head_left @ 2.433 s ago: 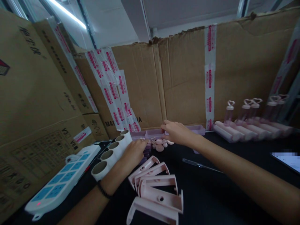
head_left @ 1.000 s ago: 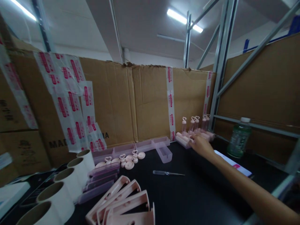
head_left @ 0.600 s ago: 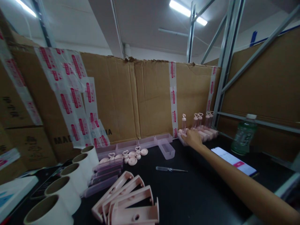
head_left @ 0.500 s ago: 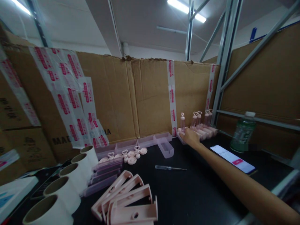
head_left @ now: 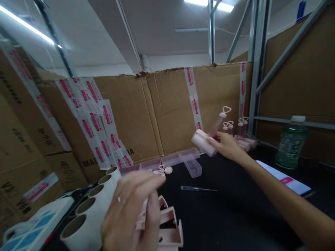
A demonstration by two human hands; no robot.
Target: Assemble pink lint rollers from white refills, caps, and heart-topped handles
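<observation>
Right hand: ours (head_left: 230, 146), closed on a pale pink cylinder assembly (head_left: 202, 142), thumb and fingers gripping near the base of its translucent tube.
Cylinder assembly: off the black worktop (head_left: 222, 223) and tilted, toward the far edge; tube leans up and right, heart-shaped loop (head_left: 226, 109) on top. It is apart from the row, so our grip appears to carry its weight; any turn would swing the tube as well.
Row of similar assemblies (head_left: 244, 143): by the worktop's far right corner, behind our right hand, loops upright.
Left hand: ours (head_left: 128, 209), blurred, raised over the near left part, fingers extended above the thumb; whether it holds anything we cannot tell.
Open pink shells (head_left: 171, 240): fanned at the near edge, partly hidden by our left hand.
Small pink caps (head_left: 169, 170): just beyond that hand, some covered by it.
Lilac trays (head_left: 170, 159): lined along the far edge beside the cardboard wall (head_left: 125, 111), one turned toward us.
Screwdriver (head_left: 190, 188): mid-worktop, lying flat, translucent handle leftward.
White rolls (head_left: 86, 230): lined up along the left side, hollow cores showing; power strip (head_left: 44, 228) further left.
Phone (head_left: 295, 183): right side, screen lit; green bottle (head_left: 291, 146) stands just behind.
</observation>
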